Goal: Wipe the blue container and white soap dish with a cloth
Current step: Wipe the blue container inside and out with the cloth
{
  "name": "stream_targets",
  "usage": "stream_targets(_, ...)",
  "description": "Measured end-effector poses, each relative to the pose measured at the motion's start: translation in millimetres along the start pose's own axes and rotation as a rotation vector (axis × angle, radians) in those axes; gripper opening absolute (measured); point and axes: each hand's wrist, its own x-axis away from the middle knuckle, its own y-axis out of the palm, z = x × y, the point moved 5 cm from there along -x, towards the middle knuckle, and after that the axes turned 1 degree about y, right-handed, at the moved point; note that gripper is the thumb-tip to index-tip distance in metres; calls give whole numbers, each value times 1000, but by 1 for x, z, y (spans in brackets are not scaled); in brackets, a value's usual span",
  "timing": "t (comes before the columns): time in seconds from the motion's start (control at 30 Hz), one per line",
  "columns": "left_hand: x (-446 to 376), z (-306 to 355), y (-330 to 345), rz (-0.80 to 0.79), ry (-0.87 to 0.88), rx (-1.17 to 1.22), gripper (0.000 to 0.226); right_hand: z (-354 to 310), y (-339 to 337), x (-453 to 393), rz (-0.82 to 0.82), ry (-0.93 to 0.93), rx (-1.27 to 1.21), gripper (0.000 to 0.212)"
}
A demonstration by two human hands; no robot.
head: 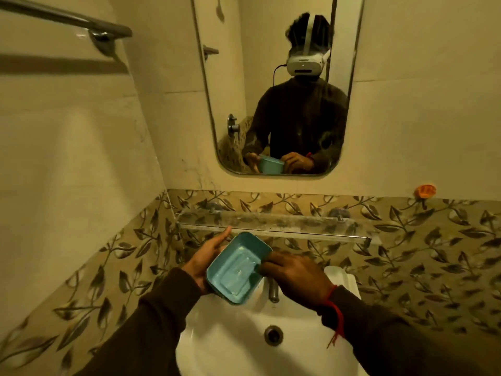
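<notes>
I hold a blue rectangular container [235,270] above the white sink, tilted with its open side toward me. My left hand [207,260] supports it from the left and beneath. My right hand [294,274] grips its right rim, fingers curled over the edge. A white soap dish [336,272] peeks out behind my right hand on the sink's back ledge. No cloth can be seen in either hand.
A white sink [238,337] with a drain [273,334] and a metal tap [273,290] lies below. A glass shelf [276,226] runs along the leaf-patterned tiles. Above hang a mirror [279,85], a towel bar [67,19] and an orange hook [426,190].
</notes>
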Motion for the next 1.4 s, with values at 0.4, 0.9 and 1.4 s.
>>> stream_targets(0.4, 62, 74, -47, 167, 434, 133, 58, 10, 28, -87, 280, 202, -456, 28)
stream_targets(0.9, 73, 121, -81, 238, 566, 117, 58, 49, 274, -82, -309, 1169, -1138, 39)
stream_targets(1.4, 66, 122, -97, 269, 544, -14, 57, 47, 324, -85, -484, 879, -481, 43)
